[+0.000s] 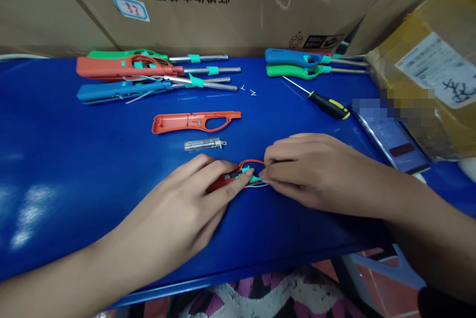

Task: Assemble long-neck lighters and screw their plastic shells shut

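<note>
My left hand (186, 204) lies over an orange lighter half-shell (248, 165) on the blue table (74, 169), fingers pressing it down. My right hand (312, 171) pinches at the shell's teal trigger part and thin white wires (256, 182) from the right. Most of the shell is hidden under both hands. Just behind lie a second orange half-shell (195, 121) and a small clear fuel cartridge (204, 144).
Several long-nosed lighters (148, 72) lie at the back left, two more (301, 64) at the back right. A black-and-yellow screwdriver (323, 102), a phone (394, 142) and a yellow-taped parcel (427, 60) sit right. Cardboard boxes (223, 0) stand behind.
</note>
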Available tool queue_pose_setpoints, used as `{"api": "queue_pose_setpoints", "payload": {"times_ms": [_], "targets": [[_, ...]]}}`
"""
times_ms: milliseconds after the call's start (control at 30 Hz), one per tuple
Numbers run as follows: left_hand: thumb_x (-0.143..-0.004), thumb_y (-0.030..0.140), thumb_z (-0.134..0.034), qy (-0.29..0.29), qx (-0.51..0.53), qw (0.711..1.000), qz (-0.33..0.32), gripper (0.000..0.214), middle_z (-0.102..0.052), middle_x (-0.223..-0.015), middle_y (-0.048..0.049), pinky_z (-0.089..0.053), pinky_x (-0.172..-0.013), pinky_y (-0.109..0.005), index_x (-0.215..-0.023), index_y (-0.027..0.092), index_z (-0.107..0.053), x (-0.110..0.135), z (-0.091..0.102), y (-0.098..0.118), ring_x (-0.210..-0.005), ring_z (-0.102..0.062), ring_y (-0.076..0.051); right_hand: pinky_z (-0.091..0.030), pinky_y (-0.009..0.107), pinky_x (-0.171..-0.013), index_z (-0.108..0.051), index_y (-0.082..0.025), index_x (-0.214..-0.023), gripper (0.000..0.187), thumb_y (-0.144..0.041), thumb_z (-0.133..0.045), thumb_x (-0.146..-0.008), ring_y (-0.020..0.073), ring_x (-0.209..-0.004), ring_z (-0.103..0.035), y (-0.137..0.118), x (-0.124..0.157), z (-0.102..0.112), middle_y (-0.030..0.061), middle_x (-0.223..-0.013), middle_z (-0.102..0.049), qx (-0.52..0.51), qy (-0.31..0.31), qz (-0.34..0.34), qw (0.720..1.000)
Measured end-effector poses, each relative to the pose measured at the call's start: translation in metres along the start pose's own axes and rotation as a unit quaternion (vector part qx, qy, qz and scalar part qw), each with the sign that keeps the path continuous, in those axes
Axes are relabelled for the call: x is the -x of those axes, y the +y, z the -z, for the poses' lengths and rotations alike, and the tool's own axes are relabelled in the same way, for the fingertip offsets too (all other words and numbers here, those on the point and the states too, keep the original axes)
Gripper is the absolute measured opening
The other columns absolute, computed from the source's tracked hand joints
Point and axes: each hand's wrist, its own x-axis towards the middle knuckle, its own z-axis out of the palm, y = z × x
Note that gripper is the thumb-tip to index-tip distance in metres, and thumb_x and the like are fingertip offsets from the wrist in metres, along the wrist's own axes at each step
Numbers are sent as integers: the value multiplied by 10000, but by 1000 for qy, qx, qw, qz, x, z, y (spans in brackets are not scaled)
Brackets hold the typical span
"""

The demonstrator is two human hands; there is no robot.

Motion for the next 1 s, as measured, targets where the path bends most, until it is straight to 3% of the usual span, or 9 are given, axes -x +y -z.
{"api": "queue_pose_setpoints", "payload": {"times_ms": [200,400,567,700,833,1000], "targets": [[-1011,153,-512,20,-8,1000,-3,496,-637,-1270,-114,-534,-922,-390,-1505,132,-474,1,-2,0,-1060,-557,-243,-337,311,-678,-708,-163,-859,219,-175,-539,-997,158,-737,-512,-1,1,1,10,-796,-600,-16,-4,-15,1000],[-1001,151,-499,-1,-45,999,0,487,-620,-1324,-123,-537,-923,-434,-1487,146,-505,-1,-2,2,-1082,-561,-273,-363,318,-716,-713,-163,-913,237,-165,-497,-1012,171,-784,-556,-2,3,4,27,-850,-640,-15,-15,-14,1000],[-941,140,-541,-17,-100,995,-4,541,-612,-1362,-144,-553,-891,-469,-1481,127,-514,0,-1,4,-1070,-580,-308,-391,314,-736,-667,-230,-967,164,-339,-548,-1001,187,-885,-589,5,11,14,20,-960,-647,-50,-39,-99,993],[-919,141,-549,-18,-123,992,-3,564,-622,-1363,-138,-569,-847,-475,-1483,143,-518,1,0,5,-1044,-596,-311,-396,306,-703,-620,-260,-1039,248,-470,-667,-915,196,-880,-590,17,20,18,10,-1004,-653,-75,-89,-132,984],[-912,141,-547,-16,-132,991,3,569,-640,-1338,-127,-581,-820,-483,-1480,158,-525,2,2,4,-1041,-600,-316,-392,292,-704,-622,-244,-921,77,-317,-617,-946,177,-826,-599,22,21,19,2,-934,-662,-103,-117,-136,978],[-918,141,-535,-14,-146,989,2,551,-654,-1308,-132,-591,-783,-482,-1469,155,-541,2,4,3,-997,-608,-313,-382,284,-713,-619,-227,-864,71,-219,-596,-931,171,-810,-602,22,15,20,-5,-876,-672,-112,-100,-135,979]]}}
